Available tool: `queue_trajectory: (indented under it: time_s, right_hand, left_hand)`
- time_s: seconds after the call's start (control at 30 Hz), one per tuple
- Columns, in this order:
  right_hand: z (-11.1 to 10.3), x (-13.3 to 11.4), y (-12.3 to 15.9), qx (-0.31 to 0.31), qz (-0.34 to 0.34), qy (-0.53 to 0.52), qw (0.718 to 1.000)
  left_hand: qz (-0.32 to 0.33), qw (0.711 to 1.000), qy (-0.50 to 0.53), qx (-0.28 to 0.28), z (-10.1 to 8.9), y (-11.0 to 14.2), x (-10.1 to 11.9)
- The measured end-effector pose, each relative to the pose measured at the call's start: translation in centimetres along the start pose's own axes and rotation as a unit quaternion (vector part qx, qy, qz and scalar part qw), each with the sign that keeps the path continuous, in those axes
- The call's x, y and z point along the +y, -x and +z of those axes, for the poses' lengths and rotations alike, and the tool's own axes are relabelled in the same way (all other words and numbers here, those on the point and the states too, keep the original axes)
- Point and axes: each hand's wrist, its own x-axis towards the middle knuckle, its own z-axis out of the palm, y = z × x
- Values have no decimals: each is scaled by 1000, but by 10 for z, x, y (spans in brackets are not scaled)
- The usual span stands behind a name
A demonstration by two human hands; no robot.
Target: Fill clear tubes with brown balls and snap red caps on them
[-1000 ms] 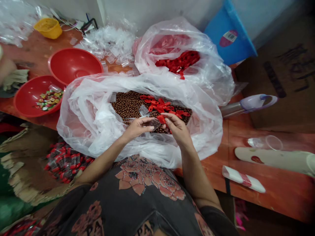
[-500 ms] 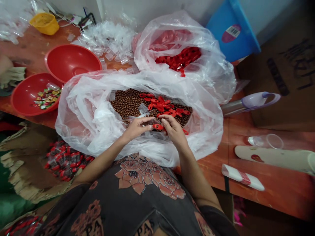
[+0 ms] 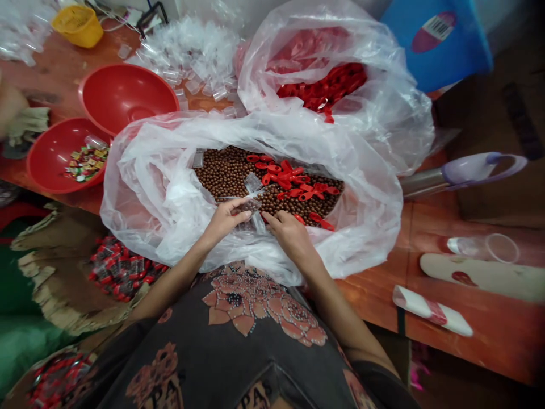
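My left hand pinches a small clear plastic container between thumb and fingers, above a bag of brown balls. Close by on the right, my right hand has its fingers curled together, tips near the container's end; what they hold, if anything, is too small to tell. Brown candy-like balls fill the open white plastic bag under both hands. Red plastic caps lie scattered on the balls, along with another clear container.
Behind stands a second bag holding red caps. Two red bowls sit at left, one with small wrapped pieces. Clear containers are heaped at the back. Filled red-capped containers lie in a carton at lower left. A scoop rests at right.
The red cap seen between my hands earlier no longer shows there. My right hand has moved down and left, and both hands now sit lower over the balls. The view has shifted slightly.
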Motion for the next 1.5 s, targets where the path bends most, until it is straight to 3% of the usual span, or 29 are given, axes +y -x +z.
queue_trajectory:
  time_s: [0.13,0.27,0.33,0.47,0.73,1.03,1.3,1.5]
  right_hand:
    - [-5,3,-1,34,51,-96,994]
    - [-21,-1,-3,80,133,-312,937]
    - [-28,-4,-4,84,117,-349,926]
    - [-32,-9,-7,106,30,-286,952]
    - [-25,-5,-5,104,-29,-197,974]
    - [-24,-4,-1,148,-23,-240,959]
    - [-21,-3,1,146,-32,-148,978]
    - [-19,-6,3,148,-56,-152,976]
  left_hand:
    - [3,1000,8,-17,0,8,5]
    - [-1,999,16,-46,5,12,7]
    - [5,998,5,-58,9,11,5]
    - [41,996,-59,-60,11,9,2]
    - [97,982,-145,-78,9,10,7]
    - [98,980,-154,-82,9,9,18]
    - [106,978,-161,-84,10,10,17]
    - [115,979,-151,-72,10,12,15]
